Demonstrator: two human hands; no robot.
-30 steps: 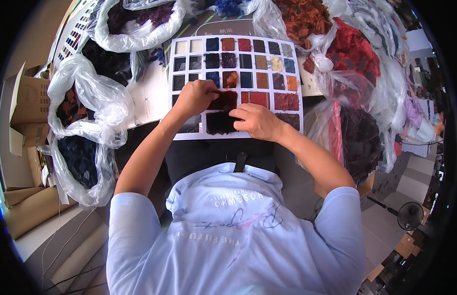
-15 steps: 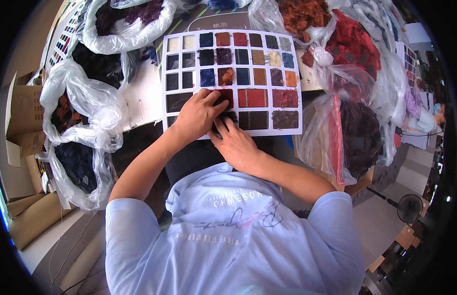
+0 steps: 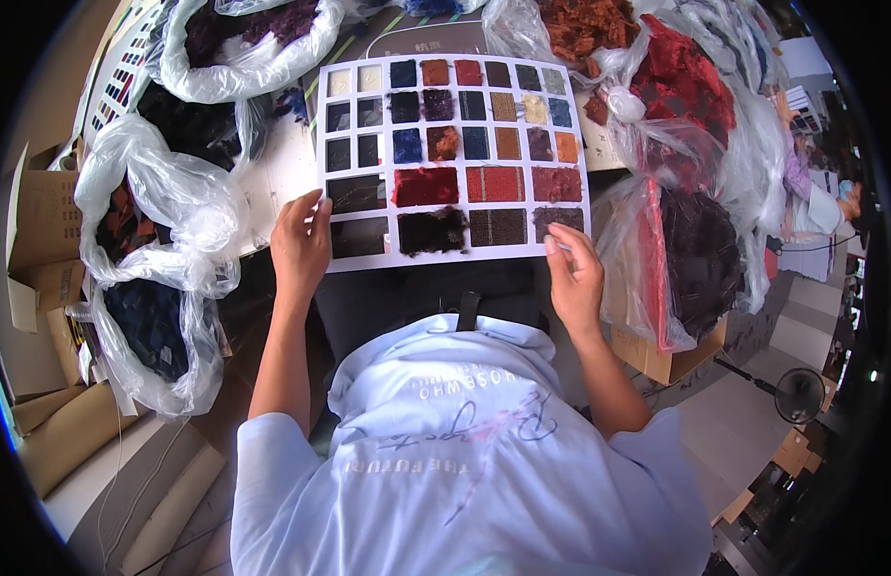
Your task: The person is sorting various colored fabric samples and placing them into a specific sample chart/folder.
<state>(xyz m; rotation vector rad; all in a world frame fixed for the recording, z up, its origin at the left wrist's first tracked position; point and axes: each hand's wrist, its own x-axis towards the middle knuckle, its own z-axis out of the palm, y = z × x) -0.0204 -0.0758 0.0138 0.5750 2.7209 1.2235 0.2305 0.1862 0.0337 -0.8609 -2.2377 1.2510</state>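
A white swatch card (image 3: 316, 144) lies in front of me, with rows of framed fabric and pile samples. Near its lower edge are a fluffy black swatch (image 3: 431, 231) and a deep red swatch (image 3: 426, 186). My left hand (image 3: 301, 245) holds the card's lower left edge, fingers bent together beside a dark window. At the lower right corner, my right hand (image 3: 577, 278) pinches the card, its fingertips over a grey-brown swatch (image 3: 558, 220).
Clear plastic bags of coloured fabric pieces crowd both sides: a dark blue bag (image 3: 148, 326) and a purple one (image 3: 244, 34) at left, red pieces (image 3: 685, 82) and dark brown ones (image 3: 700, 264) at right. Cardboard boxes (image 3: 47, 216) stand far left. Another person (image 3: 819, 211) sits far right.
My hands have moved apart from the lower middle of the card to its two lower sides. The red and black swatches they covered now show. The card has tilted slightly.
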